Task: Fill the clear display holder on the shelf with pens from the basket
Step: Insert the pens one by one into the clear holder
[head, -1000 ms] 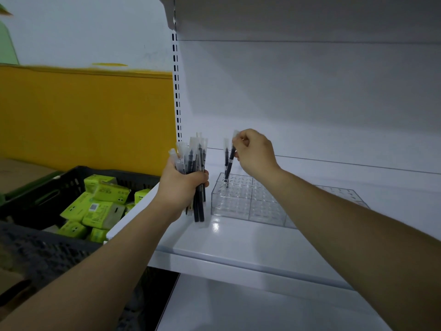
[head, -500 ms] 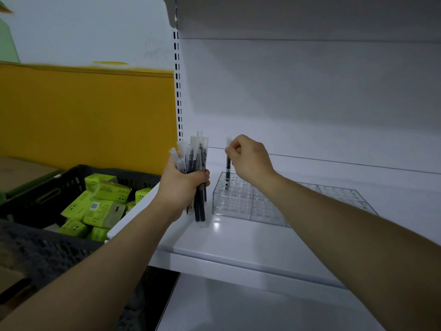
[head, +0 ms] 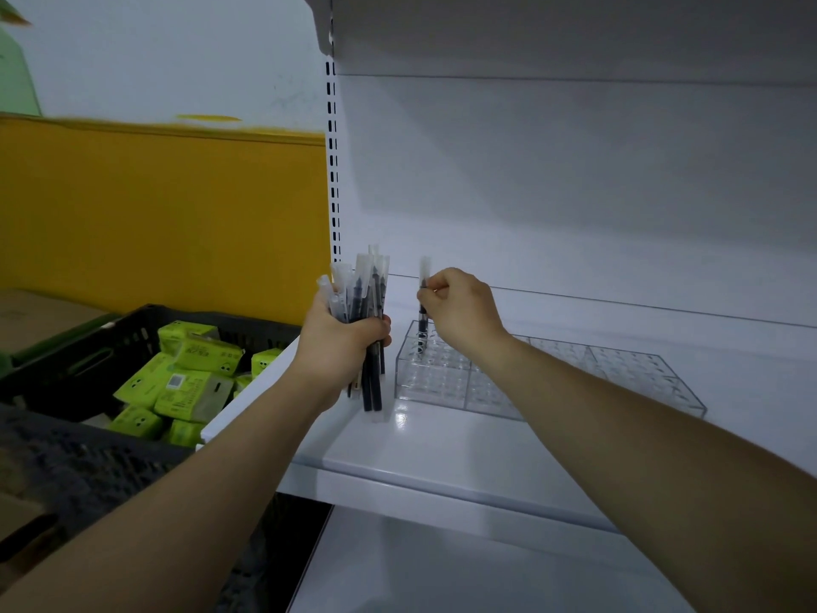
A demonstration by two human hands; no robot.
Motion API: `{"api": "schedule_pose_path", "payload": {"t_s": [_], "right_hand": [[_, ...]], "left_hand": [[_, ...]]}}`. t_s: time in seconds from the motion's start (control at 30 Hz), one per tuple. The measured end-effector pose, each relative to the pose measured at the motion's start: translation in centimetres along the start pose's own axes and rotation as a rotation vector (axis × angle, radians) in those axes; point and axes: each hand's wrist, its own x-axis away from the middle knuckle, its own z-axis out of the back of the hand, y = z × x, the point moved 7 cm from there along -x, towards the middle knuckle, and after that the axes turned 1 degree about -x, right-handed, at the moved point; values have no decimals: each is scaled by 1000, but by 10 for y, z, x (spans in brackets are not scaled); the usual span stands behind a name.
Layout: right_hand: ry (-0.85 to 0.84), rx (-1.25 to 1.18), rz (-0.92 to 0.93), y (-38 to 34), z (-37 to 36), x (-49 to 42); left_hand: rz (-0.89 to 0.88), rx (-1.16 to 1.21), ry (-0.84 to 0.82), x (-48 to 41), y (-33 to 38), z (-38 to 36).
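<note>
At mid-frame your left hand (head: 340,342) gripped the pens (head: 364,298) upright, fingers curled round the bundle, just left of the holder (head: 435,378). Your right hand (head: 460,311) pinched one pen (head: 423,303) near its top, upright, lower end at the holder's far left corner. The holder sat on the shelf (head: 442,453). The basket (head: 110,347), lower left, held green packs (head: 190,382).

Shop, white slotted shelving (head: 442,444), stock crate (head: 88,360)
</note>
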Motion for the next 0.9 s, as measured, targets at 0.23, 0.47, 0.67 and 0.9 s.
{"api": "schedule_pose_path", "payload": {"t_s": [0.23,0.47,0.67,0.9], "right_hand": [[2,-2,14,0,0,3],[16,16,-11,1,1,2],[14,-27,9,-1,1,5],[-13,85,29,-3,2,0]], "left_hand": [[-15,-3,-22,1,2,-1],[-29,-9,-22,0,2,0],[-23,9,-23,-1,1,0],[-16,26,-16,-1,0,0]]}}
